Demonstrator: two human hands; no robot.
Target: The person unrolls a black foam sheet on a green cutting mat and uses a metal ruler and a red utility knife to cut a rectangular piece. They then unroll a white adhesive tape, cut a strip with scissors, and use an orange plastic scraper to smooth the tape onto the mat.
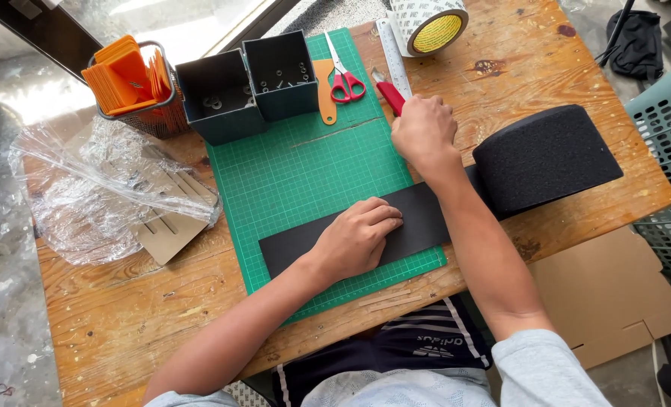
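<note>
- Lowest in the frame, nearest the camera, are the person's grey sleeves and dark striped shorts, pressed up to the near edge of the wooden table (124,301).
- Left hand (359,237) lies palm down, fingers together and flat, pressing on a black foam strip (426,215) at lower centre; it grips nothing.
- That strip runs across the lower part of a green cutting mat (305,166) and leads right to a thick black foam roll (546,154) standing on the table at right of centre.
- Right hand (424,128) is closed around a red-handled knife (389,94) just above the strip, at the mat's right edge; its blade points towards the top of the frame.
- Beside the knife lies a steel ruler (392,45), and above it a roll of tape (428,22) at top centre.
- Red-handled scissors (344,75) and an orange tool (325,90) rest on the mat's upper part.
- Two dark square bins (249,87) holding small metal parts stand at the mat's upper left corner.
- Wire basket (136,87) of orange pieces sits at upper left.
- Crumpled clear plastic wrap (87,188) covers cardboard at left.
- Worn, stained planks make up the tabletop; the floor around is pale concrete, a sheet of cardboard (606,294) lies at lower right, and a teal plastic crate (670,151) stands at the right edge.
</note>
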